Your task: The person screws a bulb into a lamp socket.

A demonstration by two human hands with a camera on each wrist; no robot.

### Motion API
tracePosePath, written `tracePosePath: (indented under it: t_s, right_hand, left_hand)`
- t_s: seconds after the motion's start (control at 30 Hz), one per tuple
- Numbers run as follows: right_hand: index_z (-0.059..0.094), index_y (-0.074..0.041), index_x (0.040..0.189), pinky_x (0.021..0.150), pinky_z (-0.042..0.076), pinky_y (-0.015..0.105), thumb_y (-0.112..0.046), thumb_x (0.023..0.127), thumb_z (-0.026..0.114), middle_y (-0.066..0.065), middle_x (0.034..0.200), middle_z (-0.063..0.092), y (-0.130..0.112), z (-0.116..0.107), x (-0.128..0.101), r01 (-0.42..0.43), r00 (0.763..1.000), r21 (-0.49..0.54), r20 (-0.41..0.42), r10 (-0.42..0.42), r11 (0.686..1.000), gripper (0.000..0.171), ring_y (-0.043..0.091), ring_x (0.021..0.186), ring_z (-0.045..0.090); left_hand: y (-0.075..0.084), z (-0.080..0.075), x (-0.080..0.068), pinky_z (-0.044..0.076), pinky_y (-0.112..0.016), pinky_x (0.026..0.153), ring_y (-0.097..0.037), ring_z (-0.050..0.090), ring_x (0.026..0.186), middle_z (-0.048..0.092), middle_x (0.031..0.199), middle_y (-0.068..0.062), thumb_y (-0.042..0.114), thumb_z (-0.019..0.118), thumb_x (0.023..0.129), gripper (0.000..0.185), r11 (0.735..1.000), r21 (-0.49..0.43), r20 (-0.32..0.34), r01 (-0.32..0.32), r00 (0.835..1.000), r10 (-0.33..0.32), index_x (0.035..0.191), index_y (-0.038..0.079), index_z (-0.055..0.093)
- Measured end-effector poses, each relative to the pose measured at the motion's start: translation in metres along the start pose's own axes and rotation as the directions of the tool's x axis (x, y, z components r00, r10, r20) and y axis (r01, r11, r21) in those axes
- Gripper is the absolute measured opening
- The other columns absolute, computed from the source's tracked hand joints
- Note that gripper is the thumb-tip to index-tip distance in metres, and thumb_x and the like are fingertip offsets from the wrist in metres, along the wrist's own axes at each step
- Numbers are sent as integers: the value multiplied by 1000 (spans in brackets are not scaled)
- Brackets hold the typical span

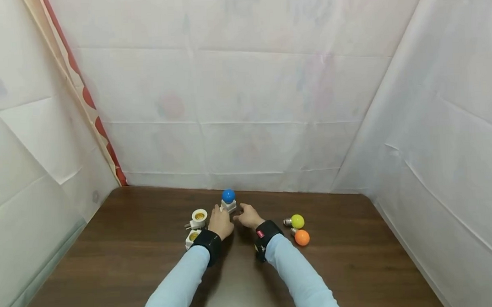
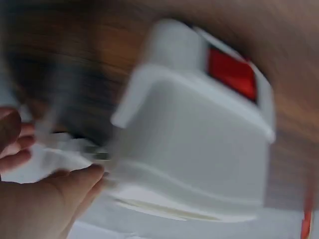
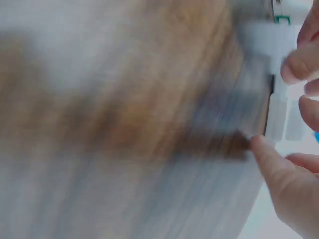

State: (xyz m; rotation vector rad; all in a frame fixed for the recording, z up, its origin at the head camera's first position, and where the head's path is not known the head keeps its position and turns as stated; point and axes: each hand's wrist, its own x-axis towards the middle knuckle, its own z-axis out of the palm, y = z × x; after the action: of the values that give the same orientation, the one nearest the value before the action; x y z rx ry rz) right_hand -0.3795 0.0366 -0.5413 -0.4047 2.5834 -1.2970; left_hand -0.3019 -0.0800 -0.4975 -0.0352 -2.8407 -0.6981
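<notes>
A blue bulb (image 1: 228, 196) stands upright in a white socket (image 1: 231, 207) near the back of the table. My left hand (image 1: 221, 223) reaches forward from the near left, fingertips right at that socket's left side. To its right, my right hand (image 1: 249, 216) points inward with thumb and fingers spread apart and nothing between them. Two more white sockets, a round one (image 1: 199, 216) and a squarish one (image 1: 192, 238), lie by my left hand and wrist, their holders without bulbs. Large and blurred in the left wrist view is a white socket body (image 2: 194, 144) with a red switch (image 2: 232, 73).
A yellow-green bulb (image 1: 297, 221) and an orange bulb (image 1: 302, 237) lie to the right of my right wrist. White sheeting (image 1: 245, 144) rises behind the brown table (image 1: 350, 268) and along both sides.
</notes>
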Motion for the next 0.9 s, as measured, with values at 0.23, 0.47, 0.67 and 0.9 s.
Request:
tracePosePath:
  t_s: [0.23, 0.47, 0.67, 0.9]
  right_hand:
    - [52, 4, 124, 86, 50, 37, -16, 91, 57, 19, 119, 60, -51, -36, -64, 174, 979, -68, 121, -165, 982, 39, 30, 108, 58]
    - [62, -4, 113, 85, 51, 30, -20, 91, 57, 7, 114, 63, -70, -45, -98, 256, 957, -88, 163, -240, 963, 28, 20, 102, 61]
    - [66, -2, 106, 75, 51, 22, -16, 90, 58, 6, 104, 68, -79, -29, -92, 285, 956, -140, 112, -271, 948, 22, 15, 92, 63]
    - [60, 3, 116, 70, 51, 18, -8, 84, 65, 14, 102, 68, -85, 16, -67, 225, 969, -72, 116, -216, 972, 35, 19, 90, 66]
  left_hand:
    - [25, -38, -19, 51, -50, 79, -39, 54, 106, 56, 116, -23, 16, 69, 74, 47, 986, 73, 50, -148, 988, 144, 114, -7, 57]
    - [-2, -81, -56, 53, -41, 70, -26, 64, 83, 67, 96, -9, 15, 73, 73, 31, 950, 77, -52, -303, 950, 307, 102, 6, 66]
    - [-57, -95, -66, 52, -45, 73, -30, 63, 88, 63, 105, -17, 10, 72, 74, 40, 984, 39, -156, -175, 971, 179, 110, -3, 62]
    - [-79, -78, -53, 45, -53, 86, -43, 55, 107, 56, 117, -31, 12, 65, 79, 51, 973, -225, 114, 60, 993, -35, 121, -13, 50]
